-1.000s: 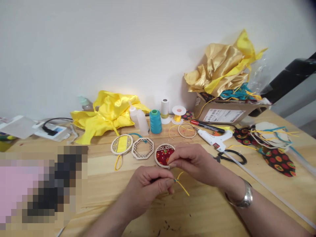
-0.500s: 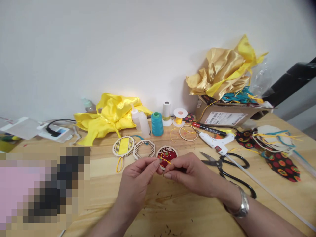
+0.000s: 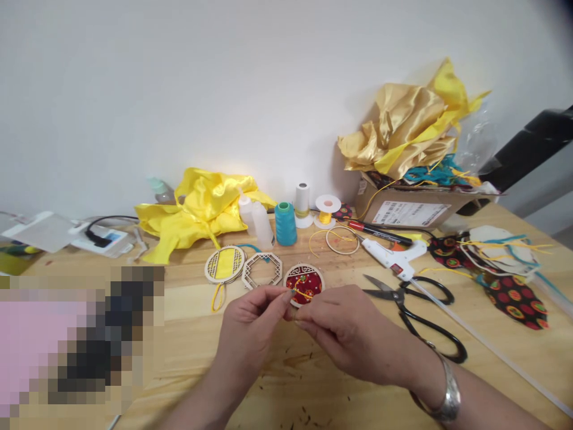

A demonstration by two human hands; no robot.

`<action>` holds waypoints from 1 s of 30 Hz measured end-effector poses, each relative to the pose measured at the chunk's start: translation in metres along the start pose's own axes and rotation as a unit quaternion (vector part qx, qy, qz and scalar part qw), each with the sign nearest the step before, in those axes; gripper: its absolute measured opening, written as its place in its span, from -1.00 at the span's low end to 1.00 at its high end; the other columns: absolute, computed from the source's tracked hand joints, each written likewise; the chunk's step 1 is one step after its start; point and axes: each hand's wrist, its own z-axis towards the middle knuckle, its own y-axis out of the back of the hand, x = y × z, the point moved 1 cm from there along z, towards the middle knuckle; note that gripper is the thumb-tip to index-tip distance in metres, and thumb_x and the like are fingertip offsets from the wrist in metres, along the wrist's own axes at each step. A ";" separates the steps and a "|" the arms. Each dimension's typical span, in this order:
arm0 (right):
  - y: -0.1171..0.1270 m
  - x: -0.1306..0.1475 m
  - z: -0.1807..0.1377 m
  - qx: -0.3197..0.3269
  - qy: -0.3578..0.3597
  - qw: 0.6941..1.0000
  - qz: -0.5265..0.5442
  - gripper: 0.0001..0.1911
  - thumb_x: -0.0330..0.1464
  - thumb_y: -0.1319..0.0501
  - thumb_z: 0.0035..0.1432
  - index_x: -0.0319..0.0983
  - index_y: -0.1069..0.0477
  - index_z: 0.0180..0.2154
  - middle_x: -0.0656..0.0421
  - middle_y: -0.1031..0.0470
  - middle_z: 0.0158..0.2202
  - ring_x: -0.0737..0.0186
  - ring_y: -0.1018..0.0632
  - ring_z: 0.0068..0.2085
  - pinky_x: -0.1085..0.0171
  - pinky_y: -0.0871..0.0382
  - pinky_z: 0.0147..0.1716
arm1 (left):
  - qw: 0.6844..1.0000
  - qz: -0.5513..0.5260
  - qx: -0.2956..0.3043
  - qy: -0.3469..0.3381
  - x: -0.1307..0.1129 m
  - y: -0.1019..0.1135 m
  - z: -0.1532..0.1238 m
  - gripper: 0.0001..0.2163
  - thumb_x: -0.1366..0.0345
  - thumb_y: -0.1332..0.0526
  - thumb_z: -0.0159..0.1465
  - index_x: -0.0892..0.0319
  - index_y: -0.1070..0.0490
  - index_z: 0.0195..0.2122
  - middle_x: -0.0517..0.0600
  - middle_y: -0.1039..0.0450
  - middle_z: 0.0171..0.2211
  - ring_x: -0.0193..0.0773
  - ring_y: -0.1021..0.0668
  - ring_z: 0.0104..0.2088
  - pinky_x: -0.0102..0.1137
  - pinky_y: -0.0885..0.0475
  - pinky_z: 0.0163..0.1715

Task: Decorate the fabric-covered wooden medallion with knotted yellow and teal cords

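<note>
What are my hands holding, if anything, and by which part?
Your left hand pinches a thin yellow cord beside a small bluish spot on it. Whether your right hand holds anything can't be told.

Yellow cord (image 3: pixel 304 294), deep red fabric (image 3: pixel 314 282) dotted with orange and green, teal thread cone (image 3: pixel 286 229)

- Round frame (image 3: pixel 295 269): pale, matt wood
- Ten o'clock from it: glossy yellow cloth (image 3: pixel 194 206)
- One o'clock: shiny gold cloth (image 3: pixel 403 122)
- Two o'clock: matt cardboard box (image 3: pixel 372 203)
- Four o'clock: polished metal bracelet (image 3: pixel 451 394)
</note>
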 end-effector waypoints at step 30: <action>0.002 -0.024 0.007 0.009 -0.167 0.937 0.306 -0.79 -0.33 -0.13 0.18 -0.27 -0.48 -0.41 0.29 -0.35 -0.54 0.44 -0.30 -0.49 0.44 -0.15 -0.50 | 0.998 -0.028 0.054 -0.007 0.002 0.000 -0.001 -0.91 0.29 -0.27 0.13 0.12 -0.53 -0.48 -0.15 -0.46 -0.58 -0.49 -0.31 -0.62 -0.56 -0.21 -0.56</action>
